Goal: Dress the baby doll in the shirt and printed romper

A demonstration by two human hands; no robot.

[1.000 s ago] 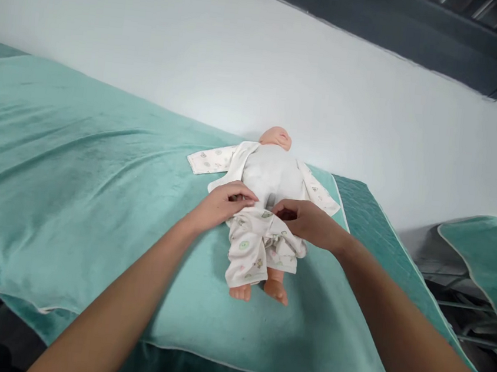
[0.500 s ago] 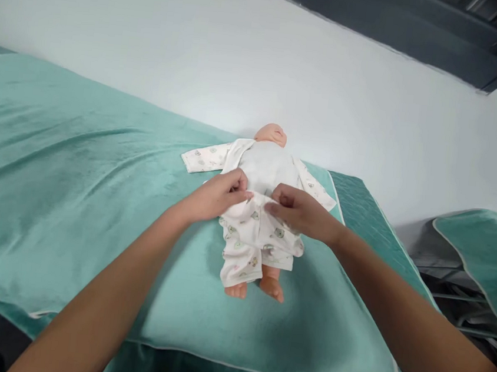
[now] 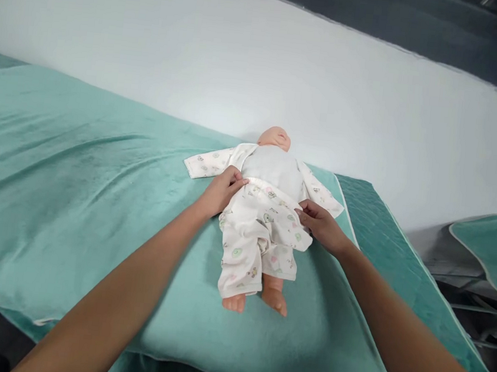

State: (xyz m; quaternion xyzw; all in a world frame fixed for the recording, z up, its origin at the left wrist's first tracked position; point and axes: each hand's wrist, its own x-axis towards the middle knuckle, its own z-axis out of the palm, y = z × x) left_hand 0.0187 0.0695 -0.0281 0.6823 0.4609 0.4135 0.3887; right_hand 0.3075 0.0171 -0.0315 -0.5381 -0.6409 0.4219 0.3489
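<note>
A baby doll (image 3: 275,137) lies on its back on a teal blanket (image 3: 75,180), head toward the wall. It wears white printed trousers (image 3: 259,228) pulled up to its waist, and an open printed top (image 3: 209,161) is spread under its grey cloth torso. My left hand (image 3: 221,188) pinches the trousers' waistband at the doll's left side. My right hand (image 3: 321,224) grips the waistband at the other hip. The doll's bare feet (image 3: 256,300) stick out of the trouser legs.
A white wall (image 3: 287,72) runs right behind the doll, with a dark frame above it. The teal blanket's edge falls away at the front. A second teal-covered surface (image 3: 490,253) stands at the right across a gap with dark metal bars.
Both hands have moved apart from the doll's middle to its hips and drawn the trousers' waistband up over the belly, so the trousers now cover more of the torso.
</note>
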